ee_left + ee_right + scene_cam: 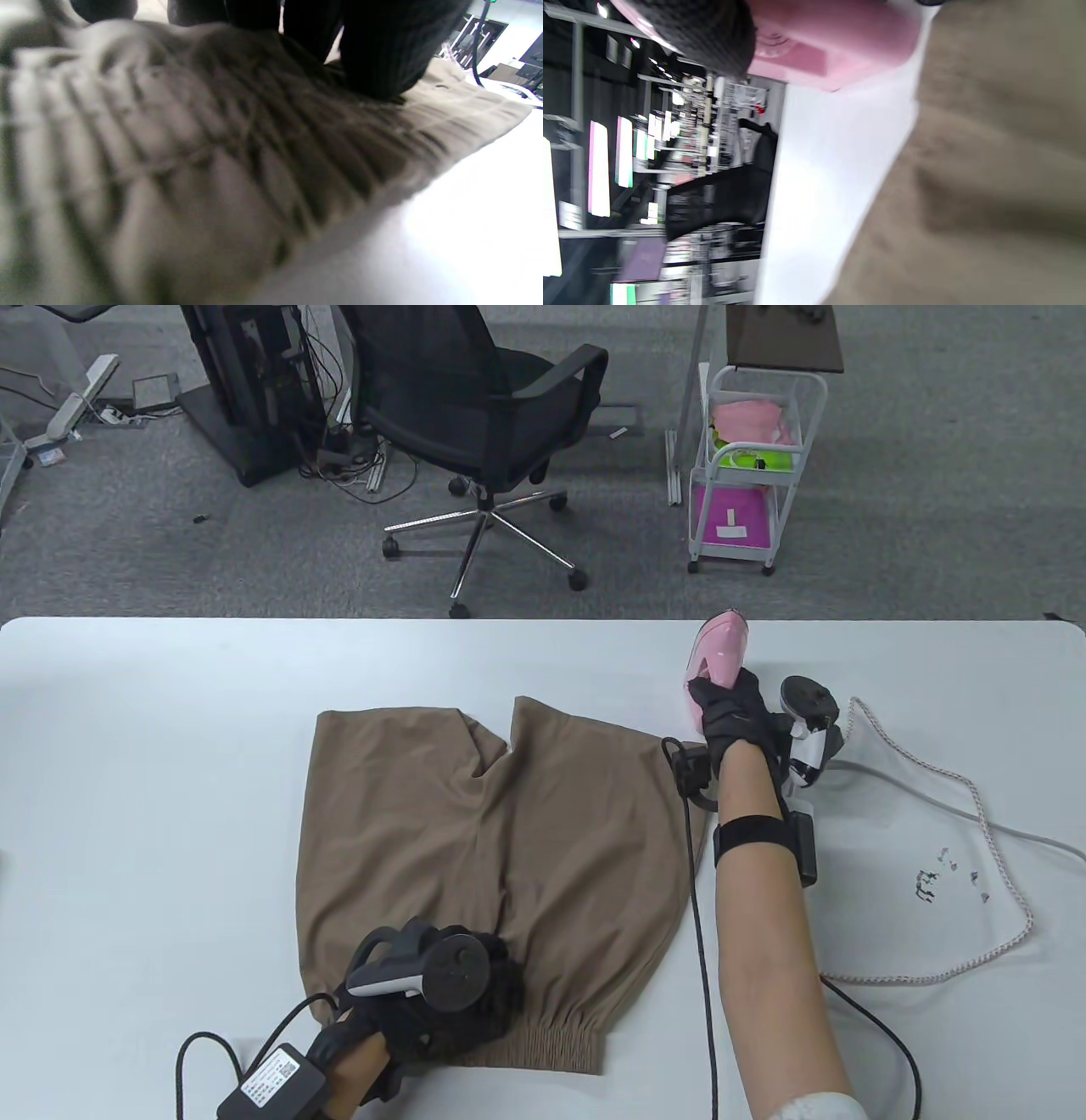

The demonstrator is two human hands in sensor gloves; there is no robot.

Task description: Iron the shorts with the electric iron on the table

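No text, label or number is legible in any view

Beyond the white table (170, 712), a black office chair (492, 415) and white cart (755, 466) stand on grey carpet (933, 475).

Table view: high, looking down across table (170, 712). Wrist views: close, low, right one sideways. All share shorts (492, 848) (212, 169) (988, 190).

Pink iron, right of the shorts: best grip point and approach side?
Grip the iron by its handle, coming from the near side, as the right hand does now. It stands just past the shorts' right edge, nose pointing away, so the body's near end faces the person. The cord trails right, clear of that approach.
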